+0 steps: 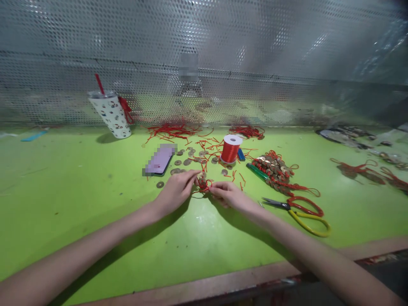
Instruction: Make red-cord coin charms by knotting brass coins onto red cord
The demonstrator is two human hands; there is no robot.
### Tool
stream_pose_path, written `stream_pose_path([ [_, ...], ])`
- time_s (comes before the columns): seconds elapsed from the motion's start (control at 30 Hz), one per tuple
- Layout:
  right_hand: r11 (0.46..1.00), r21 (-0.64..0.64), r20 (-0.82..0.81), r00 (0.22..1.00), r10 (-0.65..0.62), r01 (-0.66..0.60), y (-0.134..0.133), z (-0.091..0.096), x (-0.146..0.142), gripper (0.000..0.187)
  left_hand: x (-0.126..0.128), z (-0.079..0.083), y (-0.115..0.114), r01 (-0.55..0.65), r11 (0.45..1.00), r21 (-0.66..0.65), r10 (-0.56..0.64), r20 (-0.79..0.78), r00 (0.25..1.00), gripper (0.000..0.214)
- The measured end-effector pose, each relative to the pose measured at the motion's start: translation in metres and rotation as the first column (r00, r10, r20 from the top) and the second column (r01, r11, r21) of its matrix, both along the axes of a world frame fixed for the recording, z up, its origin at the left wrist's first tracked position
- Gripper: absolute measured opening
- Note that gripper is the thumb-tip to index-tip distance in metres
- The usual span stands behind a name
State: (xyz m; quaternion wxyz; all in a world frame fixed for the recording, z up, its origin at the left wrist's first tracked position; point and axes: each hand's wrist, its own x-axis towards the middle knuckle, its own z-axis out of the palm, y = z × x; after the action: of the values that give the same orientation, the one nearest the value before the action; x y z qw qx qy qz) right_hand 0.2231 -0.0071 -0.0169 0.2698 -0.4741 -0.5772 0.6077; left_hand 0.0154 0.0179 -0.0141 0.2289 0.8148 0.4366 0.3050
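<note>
Both hands meet over the green table [79,191] at its middle. My left hand [177,190] pinches a small bundle of coins tied with red cord [203,183] from the left. From the right, my right hand [230,194] pinches the same red cord, fingers closed. Loose coins [186,161] and red cord scraps [207,148] lie just beyond the hands. A spool of red cord [230,148] stands upright behind them.
A phone [160,160] lies left of the coins. A patterned cup with a red straw [111,114] stands at the back left. Scissors with yellow and red handles [299,210], a green lighter [257,171] and a pile of finished coin strings [276,170] lie to the right. A perforated metal wall [255,63] closes the back.
</note>
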Motion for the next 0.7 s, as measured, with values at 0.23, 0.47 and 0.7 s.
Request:
stream_pose_path([
  [0.23, 0.999, -0.044, -0.046, 0.999, -0.014, 0.012, 0.000, 0.001, -0.001, 0.021, -0.008, 0.003, 0.006, 0.044, 0.993, 0.113, -0.008, -0.299, 0.954, 0.039],
  [0.47, 0.991, -0.124, -0.103, 0.993, -0.063, 0.050, 0.002, 0.000, 0.000, 0.021, -0.006, 0.009, 0.003, 0.084, 0.959, 0.271, 0.108, -0.622, 0.776, 0.029],
  [0.7, 0.985, -0.166, -0.201, 0.977, -0.075, 0.042, 0.002, -0.005, -0.001, 0.028, -0.004, 0.010, -0.005, 0.137, 0.855, 0.500, 0.116, -0.442, 0.889, 0.020],
])
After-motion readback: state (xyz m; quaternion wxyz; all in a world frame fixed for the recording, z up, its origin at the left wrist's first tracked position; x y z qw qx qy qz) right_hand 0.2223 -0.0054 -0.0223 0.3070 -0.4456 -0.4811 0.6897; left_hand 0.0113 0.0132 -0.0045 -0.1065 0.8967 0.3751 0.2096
